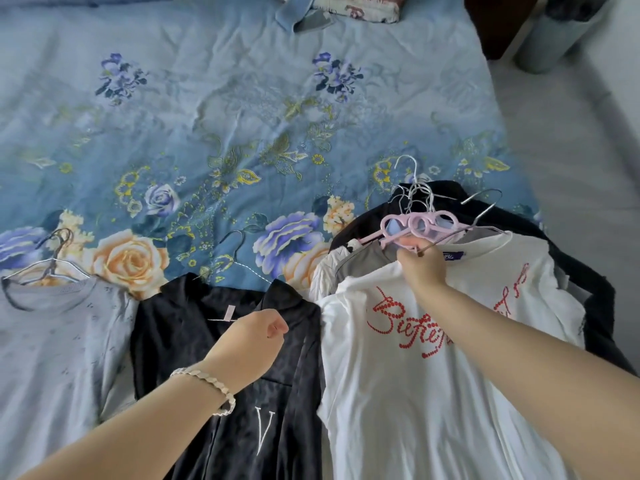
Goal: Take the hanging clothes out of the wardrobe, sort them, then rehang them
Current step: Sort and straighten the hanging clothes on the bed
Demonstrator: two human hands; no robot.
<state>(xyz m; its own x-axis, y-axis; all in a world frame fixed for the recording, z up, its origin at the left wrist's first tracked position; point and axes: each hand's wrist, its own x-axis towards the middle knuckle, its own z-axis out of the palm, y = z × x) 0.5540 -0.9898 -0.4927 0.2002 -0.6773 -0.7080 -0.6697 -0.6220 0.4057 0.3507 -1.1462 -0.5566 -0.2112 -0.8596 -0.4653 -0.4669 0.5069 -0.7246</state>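
Bed [242, 98], one, covered by a blue sheet printed with roses and yellow leaf scrolls. Near edge, left to right: pale grey top [52, 341] laid flat on a wire hanger [52, 268]; black shirt [194, 358] with a white V, just beside it; pile of garments topped by a white T-shirt [433, 393] with red beaded lettering, dark clothing [595, 306] beneath, hangers [410, 221] bunched at its far end. Far edge: folded floral fabric [356, 8] and a blue cloth item [298, 15], well apart from the rest.
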